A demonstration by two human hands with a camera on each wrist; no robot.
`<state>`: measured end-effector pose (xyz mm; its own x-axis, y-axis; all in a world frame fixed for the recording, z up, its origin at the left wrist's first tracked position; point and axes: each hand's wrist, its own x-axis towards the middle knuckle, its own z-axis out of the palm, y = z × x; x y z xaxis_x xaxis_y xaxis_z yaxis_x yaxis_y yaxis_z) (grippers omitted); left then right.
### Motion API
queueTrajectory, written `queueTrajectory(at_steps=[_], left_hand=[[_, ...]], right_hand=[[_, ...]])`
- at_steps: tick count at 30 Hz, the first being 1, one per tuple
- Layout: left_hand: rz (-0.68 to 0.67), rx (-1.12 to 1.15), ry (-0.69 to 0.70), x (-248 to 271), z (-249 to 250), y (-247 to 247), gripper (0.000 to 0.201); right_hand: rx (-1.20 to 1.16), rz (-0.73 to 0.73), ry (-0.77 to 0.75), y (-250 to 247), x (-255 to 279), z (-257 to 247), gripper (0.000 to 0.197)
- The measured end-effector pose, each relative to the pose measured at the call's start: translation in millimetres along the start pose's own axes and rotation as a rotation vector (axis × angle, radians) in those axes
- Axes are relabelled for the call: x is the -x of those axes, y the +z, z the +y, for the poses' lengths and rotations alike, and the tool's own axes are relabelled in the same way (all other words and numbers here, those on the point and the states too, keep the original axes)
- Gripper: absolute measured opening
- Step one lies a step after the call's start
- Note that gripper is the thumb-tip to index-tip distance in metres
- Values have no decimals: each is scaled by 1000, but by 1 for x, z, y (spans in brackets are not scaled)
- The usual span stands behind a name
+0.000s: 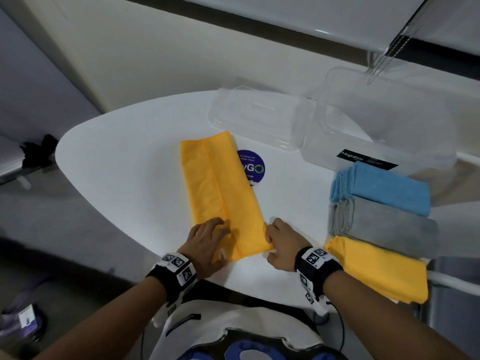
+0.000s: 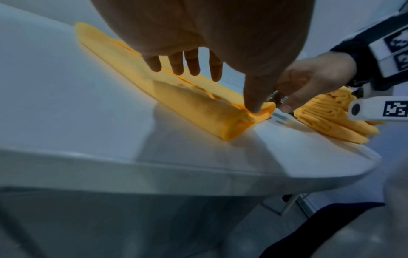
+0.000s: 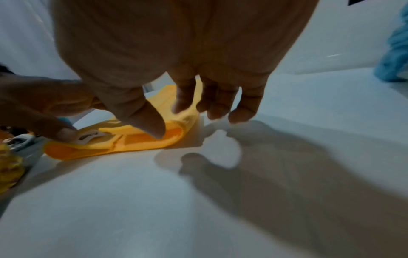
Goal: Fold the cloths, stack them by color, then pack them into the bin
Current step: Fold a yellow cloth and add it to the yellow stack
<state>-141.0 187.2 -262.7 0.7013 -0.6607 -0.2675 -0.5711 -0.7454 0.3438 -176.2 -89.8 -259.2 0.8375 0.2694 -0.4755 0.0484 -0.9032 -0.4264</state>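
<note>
A yellow cloth (image 1: 220,188), folded lengthwise into a long strip, lies near the middle of the white table (image 1: 124,157), running from the person's hands toward twelve o'clock. The left hand (image 1: 205,245) rests on its near end at about seven o'clock of the strip; in the left wrist view its four fingers (image 2: 192,62) hang fairly straight over the cloth while the thumb presses down on the near corner, so it looks like an open, pressing hand rather than a firm grasp. The right hand (image 1: 281,244) is at the near right corner, at five o'clock of the strip, and the right wrist view shows its thumb and index finger pinching the raised hem; how much fabric sits between them is hard to judge through the blur. At three o'clock, near the table's right edge, three folded stacks sit side by side and touching: a blue stack (image 1: 381,189) farthest, a grey stack (image 1: 384,224) in the middle and a yellow stack (image 1: 379,268) nearest. Just beyond the blue stack, at about one o'clock, stands the clear bin (image 1: 384,131) with a black label, and its clear lid (image 1: 259,118) lies beside it at twelve o'clock. A round purple sticker (image 1: 253,168) shows on the table, partly covered by the strip's right edge.
</note>
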Motion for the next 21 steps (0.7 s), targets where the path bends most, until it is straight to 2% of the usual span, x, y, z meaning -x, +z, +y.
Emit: queueTrajectory(at_steps=[2, 6, 8, 11, 13, 15, 19, 21], left_hand=[[-24, 30, -1, 12, -8, -2, 76], [-146, 7, 44, 28, -21, 1, 77], [-189, -61, 34, 30, -21, 4, 76], [-117, -71, 6, 30, -19, 5, 54], [-51, 33, -16, 32, -18, 6, 38], [-36, 215, -78, 38, -15, 8, 33], [-73, 467, -265, 50, -13, 5, 26], [-60, 549, -354, 48, -13, 1, 18]], right_hand=[[62, 42, -129, -4, -2, -1, 39], [191, -115, -313, -7, -12, 3, 63], [240, -133, -361, -6, -17, 8, 65], [238, -97, -401, -7, -27, 12, 53], [230, -85, -449, -11, -26, 11, 32], [196, -91, -467, -13, -19, 8, 20], [21, -248, -403, -15, -3, 4, 43], [-129, -234, -374, -16, -5, 1, 45]])
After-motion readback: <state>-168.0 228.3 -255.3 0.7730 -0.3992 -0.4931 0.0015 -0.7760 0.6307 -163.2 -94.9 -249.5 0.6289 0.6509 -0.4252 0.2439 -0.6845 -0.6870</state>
